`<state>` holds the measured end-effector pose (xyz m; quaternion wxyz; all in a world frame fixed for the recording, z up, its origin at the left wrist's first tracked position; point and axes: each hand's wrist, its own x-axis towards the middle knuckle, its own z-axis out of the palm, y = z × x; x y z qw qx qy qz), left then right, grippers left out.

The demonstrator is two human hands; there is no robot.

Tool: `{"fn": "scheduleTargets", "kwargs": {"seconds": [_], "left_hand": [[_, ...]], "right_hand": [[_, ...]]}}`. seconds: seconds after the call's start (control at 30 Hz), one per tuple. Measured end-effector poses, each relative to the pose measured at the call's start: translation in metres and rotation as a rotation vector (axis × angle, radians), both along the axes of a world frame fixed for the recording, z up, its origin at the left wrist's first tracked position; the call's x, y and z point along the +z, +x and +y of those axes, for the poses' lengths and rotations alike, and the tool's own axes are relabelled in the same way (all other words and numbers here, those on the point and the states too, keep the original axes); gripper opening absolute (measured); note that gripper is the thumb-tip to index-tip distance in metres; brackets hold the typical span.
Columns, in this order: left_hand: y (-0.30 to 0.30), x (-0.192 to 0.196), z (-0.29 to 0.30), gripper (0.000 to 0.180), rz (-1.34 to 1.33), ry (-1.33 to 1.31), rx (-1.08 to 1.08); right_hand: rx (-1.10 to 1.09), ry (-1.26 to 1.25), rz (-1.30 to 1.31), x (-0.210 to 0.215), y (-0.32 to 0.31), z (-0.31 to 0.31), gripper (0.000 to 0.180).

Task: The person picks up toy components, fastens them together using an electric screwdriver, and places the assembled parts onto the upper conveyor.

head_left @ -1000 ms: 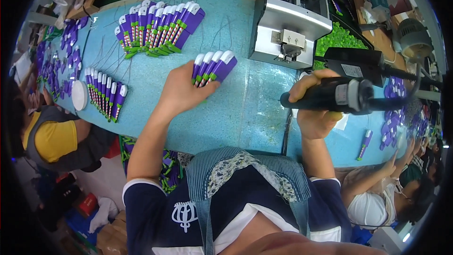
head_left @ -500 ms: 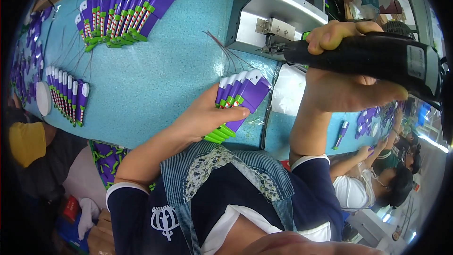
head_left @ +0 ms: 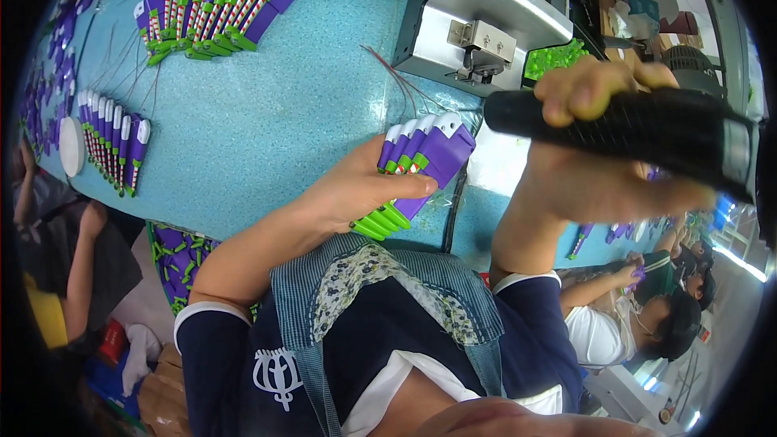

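Note:
In my left hand (head_left: 364, 186) is a fanned stack of several purple plastic pieces (head_left: 441, 154) with white tops, green ends and red-and-white striped strips. My thumb presses across the front piece. Thin dark wires (head_left: 392, 77) stick up from the stack. My right hand (head_left: 599, 146), partly blurred, is wrapped around a black electric screwdriver (head_left: 631, 125) held level. Its thin tip points left, close to the white top of the front piece; whether they touch is hard to tell. Behind it stands a silver screw feeder (head_left: 461, 16).
Two fanned rows of like pieces lie on the blue table (head_left: 243, 129): a big row (head_left: 218, 4) at the far left and a smaller row (head_left: 113, 142) beside a white disc (head_left: 72, 146). Green parts (head_left: 554, 57) sit by the feeder. Co-workers sit at both sides.
The screwdriver's tip has left the feeder's outlet and come down toward the stack. My left hand has shifted slightly right with the pieces.

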<state>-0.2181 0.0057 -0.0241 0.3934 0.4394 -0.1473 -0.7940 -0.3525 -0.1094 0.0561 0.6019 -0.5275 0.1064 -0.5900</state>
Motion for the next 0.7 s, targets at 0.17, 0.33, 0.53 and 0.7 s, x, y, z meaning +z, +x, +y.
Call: {"fn": "scheduleTargets", "kwargs": {"seconds": [0.17,0.33,0.53,0.7], "left_hand": [[-0.001,0.005,0.0,0.057,0.012,-0.012,0.01],[-0.002,0.002,-0.001,0.059,0.011,-0.006,0.001],[-0.002,-0.002,-0.004,0.059,0.007,-0.017,0.015],[-0.004,-0.005,-0.007,0.056,0.0,-0.05,0.021]], "right_hand": [[0.03,-0.069,0.075,-0.005,0.001,0.015,0.087],[0.061,-0.055,0.091,-0.015,-0.002,0.014,0.088],[0.047,-0.063,0.109,-0.018,0.002,0.008,0.089],[0.001,-0.158,0.043,-0.002,0.005,-0.026,0.088]]}}
